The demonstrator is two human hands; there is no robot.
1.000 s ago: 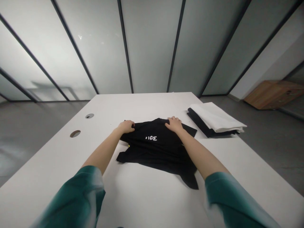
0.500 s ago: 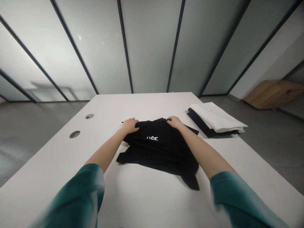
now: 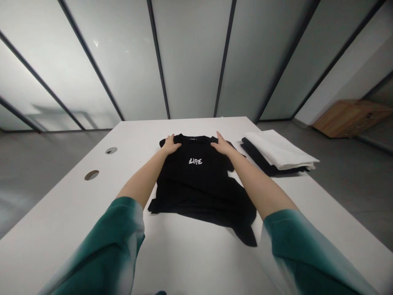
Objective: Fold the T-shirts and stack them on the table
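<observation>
A black T-shirt (image 3: 199, 184) with white "LIFE" lettering lies spread on the white table (image 3: 190, 262), collar at the far end. My left hand (image 3: 170, 144) rests at its left shoulder, thumb on top of the cloth, pinching the edge. My right hand (image 3: 221, 144) holds the right shoulder the same way. Both arms are stretched far forward, in green sleeves. The shirt's near hem is still rumpled and uneven.
A folded stack (image 3: 278, 153), white cloth on top of black, lies on the table to the right of the shirt. Two round cable holes (image 3: 91, 175) sit in the table's left side. A glass partition wall stands behind; a wooden cabinet (image 3: 350, 116) is at the far right.
Both hands have moved away from me with the shirt's shoulders, drawing the bunched top part out flat. The lettering now reads upright and fully shows.
</observation>
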